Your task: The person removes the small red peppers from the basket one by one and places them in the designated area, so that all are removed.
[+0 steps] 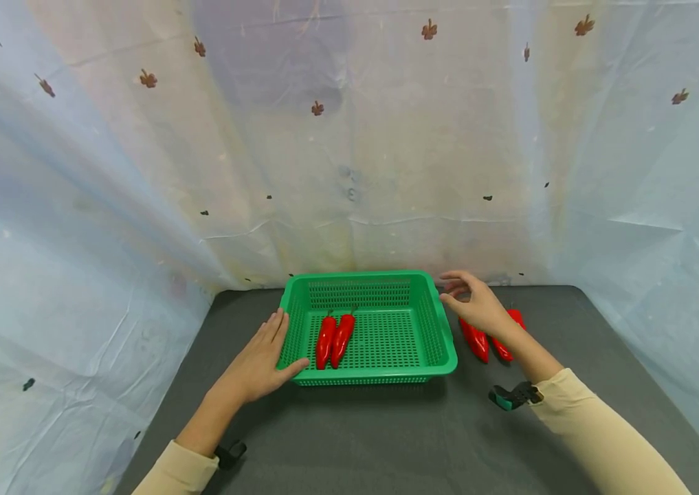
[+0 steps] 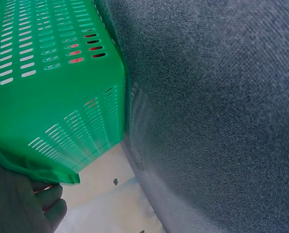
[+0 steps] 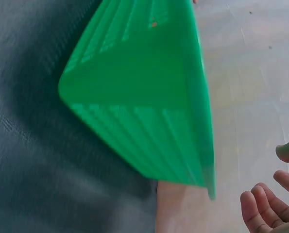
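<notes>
A green plastic basket [image 1: 361,373] with slotted walls stands on the dark table. Two red chili peppers [image 1: 326,340] lie side by side in its left half. My left hand [image 1: 256,361] rests on the basket's left rim, fingers extended and thumb spread along the front corner. In the left wrist view, its fingers lie under the edge of the green rim [image 2: 47,172]. Just beyond the right rim, my right hand [image 1: 479,306] hovers with loosely bent fingers and holds nothing. More red peppers [image 1: 475,342] lie on the table below it, partly hidden by the hand and wrist.
Dark grey cloth covers the table [image 1: 361,440]. A pale plastic sheet [image 1: 349,172] with small brown leaf shapes hangs behind and along both sides. Each wrist wears a dark strap [image 1: 513,397].
</notes>
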{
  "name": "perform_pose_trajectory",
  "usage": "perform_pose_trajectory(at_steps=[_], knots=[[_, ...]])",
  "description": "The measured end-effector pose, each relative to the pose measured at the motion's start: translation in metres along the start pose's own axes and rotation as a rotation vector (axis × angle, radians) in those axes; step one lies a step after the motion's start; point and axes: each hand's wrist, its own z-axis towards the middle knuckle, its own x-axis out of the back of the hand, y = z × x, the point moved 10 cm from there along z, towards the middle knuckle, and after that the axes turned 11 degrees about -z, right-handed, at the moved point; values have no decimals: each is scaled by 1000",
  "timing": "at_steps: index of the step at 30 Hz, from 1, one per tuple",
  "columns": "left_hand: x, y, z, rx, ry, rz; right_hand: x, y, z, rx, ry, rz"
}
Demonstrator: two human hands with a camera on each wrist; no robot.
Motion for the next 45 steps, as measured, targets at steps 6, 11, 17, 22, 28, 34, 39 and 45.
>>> perform_pose_trajectory(at_steps=[6,11,17,22,28,34,39,45], knots=[[-1,1,0,-7,1,4,-20,-15,8,37,-20,30],[0,1,0,-13,6,6,-33,-26,17,45,-30,26],[0,1,0,-11,6,12,-49,-37,25,41,-45,22],[0,1,0,-5,1,11,-66,-44,28,31,-75,40],[0,0,1,-10,6,25,-83,-58,34,32,-101,34],[-1,-1,0,-12,7,24,-98,-69,38,23,-115,36],[-1,0,0,-12,6,18,-110,-75,41,19,-133,54],[1,1,0,-19,17,22,-124,-79,48,9,-136,34]])
